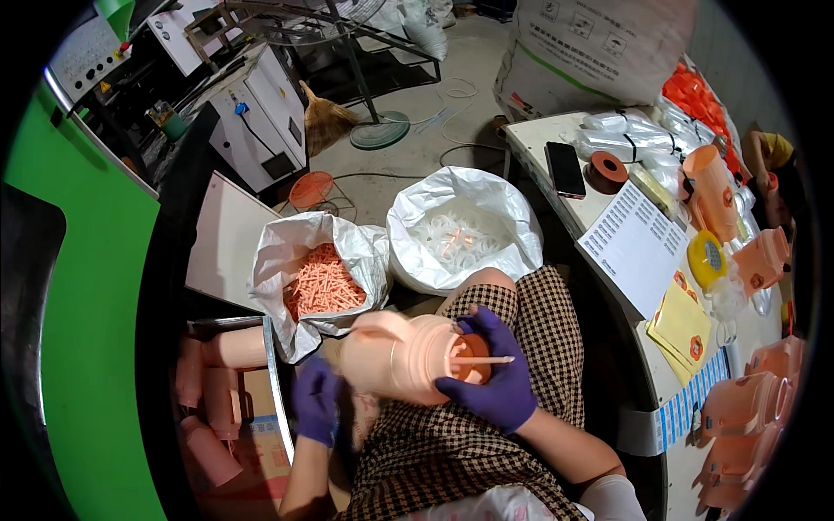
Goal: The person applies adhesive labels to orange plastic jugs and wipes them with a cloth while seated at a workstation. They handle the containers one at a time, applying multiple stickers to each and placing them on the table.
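Observation:
My right hand, in a purple glove, grips a peach plastic jug by its open end, above my lap. The jug lies tilted on its side, with its handle at the upper left. A thin peach rod sticks out of its mouth, past my fingers. My left hand, also gloved in purple, is just left of the jug's base, apart from it. Motion smears its fingers, so I cannot make out whether they hold anything.
Ahead stand a white sack of peach plastic sticks and another of clear rings. At lower left, a box holds several peach jugs. The right-hand table carries a phone, paper, tape and more jugs. A green machine panel rises at left.

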Available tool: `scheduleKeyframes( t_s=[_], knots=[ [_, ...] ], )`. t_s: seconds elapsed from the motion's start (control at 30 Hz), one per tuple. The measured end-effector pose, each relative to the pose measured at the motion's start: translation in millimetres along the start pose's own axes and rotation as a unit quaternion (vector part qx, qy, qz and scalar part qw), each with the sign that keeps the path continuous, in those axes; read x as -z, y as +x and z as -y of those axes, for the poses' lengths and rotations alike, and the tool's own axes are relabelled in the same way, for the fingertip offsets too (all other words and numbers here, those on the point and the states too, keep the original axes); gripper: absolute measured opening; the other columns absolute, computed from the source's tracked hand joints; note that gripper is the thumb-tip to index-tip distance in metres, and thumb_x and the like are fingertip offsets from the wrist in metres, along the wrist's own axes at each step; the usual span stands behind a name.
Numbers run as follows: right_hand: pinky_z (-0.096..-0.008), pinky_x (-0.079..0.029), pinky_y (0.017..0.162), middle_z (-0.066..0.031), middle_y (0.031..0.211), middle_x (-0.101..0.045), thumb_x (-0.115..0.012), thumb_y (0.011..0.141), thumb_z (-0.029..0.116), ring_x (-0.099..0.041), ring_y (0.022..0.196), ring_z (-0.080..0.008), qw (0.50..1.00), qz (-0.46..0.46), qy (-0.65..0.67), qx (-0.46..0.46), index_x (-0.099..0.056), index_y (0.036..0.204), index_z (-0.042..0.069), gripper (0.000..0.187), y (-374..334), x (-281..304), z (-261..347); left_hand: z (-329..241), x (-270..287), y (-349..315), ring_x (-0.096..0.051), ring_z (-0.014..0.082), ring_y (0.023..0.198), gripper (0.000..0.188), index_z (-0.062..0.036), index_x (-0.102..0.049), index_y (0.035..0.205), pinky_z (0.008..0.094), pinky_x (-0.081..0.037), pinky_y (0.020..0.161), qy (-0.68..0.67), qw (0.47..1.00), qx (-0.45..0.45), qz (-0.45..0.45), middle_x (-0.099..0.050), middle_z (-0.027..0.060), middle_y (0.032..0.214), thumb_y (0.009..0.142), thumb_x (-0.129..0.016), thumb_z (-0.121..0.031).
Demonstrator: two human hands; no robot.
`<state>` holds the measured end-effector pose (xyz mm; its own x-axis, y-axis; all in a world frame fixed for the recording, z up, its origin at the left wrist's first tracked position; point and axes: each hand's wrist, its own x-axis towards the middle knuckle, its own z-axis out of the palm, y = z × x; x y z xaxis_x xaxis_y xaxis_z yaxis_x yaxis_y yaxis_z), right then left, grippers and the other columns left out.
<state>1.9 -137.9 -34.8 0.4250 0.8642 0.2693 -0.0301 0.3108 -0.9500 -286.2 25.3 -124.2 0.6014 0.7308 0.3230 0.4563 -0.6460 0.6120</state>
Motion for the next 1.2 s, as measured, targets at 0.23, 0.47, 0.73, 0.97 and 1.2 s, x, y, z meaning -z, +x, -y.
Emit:
scheduleKeyframes(
  t_s=[0.23,0.47,0.73,0.97,1.2],
  knots=[
    [-0.041,-0.045,0.102,-0.0184,0.126,-0.06,-0.076,0.084,0.011,-0.059,0.115,-0.033,0.933,0.126,-0.268,0.205,-0.05,0.138,-0.003,0.061,7.4,-35.8,-36.1,-104.8,4.1,55.4,-0.039,0.0457,0.139,0.099,0.0064,-0.041,0.141,0.0574,-0.027,0.113,0.157,0.956,-0.234,0.083,-0.045,0.0259,0.145,0.071,-0.083,-0.048],
    [-0.042,-0.049,0.1,-0.0189,0.132,-0.057,-0.088,0.072,0.026,-0.06,0.116,-0.0338,0.948,0.047,-0.267,0.163,-0.05,0.14,0.002,0.081,-5.5,-11.1,-7.8,-111.2,6.7,92.3,-0.062,0.0269,0.111,0.064,-0.0117,-0.063,0.118,0.0494,-0.033,0.103,0.002,0.973,-0.23,0.036,-0.066,0.0091,0.117,0.066,-0.085,-0.044],
    [-0.0398,-0.057,0.066,-0.0097,0.117,-0.068,-0.066,0.088,0.024,-0.07,0.08,-0.0285,0.847,0.187,-0.477,0.142,-0.058,0.136,0.03,0.048,-26.2,-18.9,-67.6,-129.0,-7.6,90.5,-0.06,0.0325,0.112,0.063,-0.01,-0.065,0.115,0.0569,-0.032,0.108,0.062,0.958,-0.276,0.046,-0.066,0.0105,0.117,0.066,-0.085,-0.045],
    [-0.0435,-0.056,0.064,-0.0119,0.084,-0.071,-0.06,0.09,0.038,-0.07,0.071,-0.0316,0.846,0.179,-0.497,-0.074,-0.064,0.116,0.015,0.035,-0.7,-38.8,-65.2,-121.0,-28.6,79.5,-0.061,0.0294,0.109,0.067,-0.0092,-0.062,0.115,0.0564,-0.031,0.109,0.085,0.952,-0.295,-0.001,-0.066,0.0085,0.114,0.063,-0.084,-0.046],
    [-0.0471,-0.053,0.089,-0.0183,0.148,-0.044,-0.076,0.074,0.023,-0.064,0.106,-0.039,0.87,0.271,-0.36,0.201,-0.054,0.136,0.015,0.066,11.8,-11.7,-42.2,-79.9,3.7,100.8,-0.044,0.0387,0.134,0.066,-0.0044,-0.057,0.125,0.0593,-0.027,0.115,0.186,0.933,-0.304,-0.053,-0.057,0.0164,0.13,0.073,-0.078,-0.038]
  ],
)
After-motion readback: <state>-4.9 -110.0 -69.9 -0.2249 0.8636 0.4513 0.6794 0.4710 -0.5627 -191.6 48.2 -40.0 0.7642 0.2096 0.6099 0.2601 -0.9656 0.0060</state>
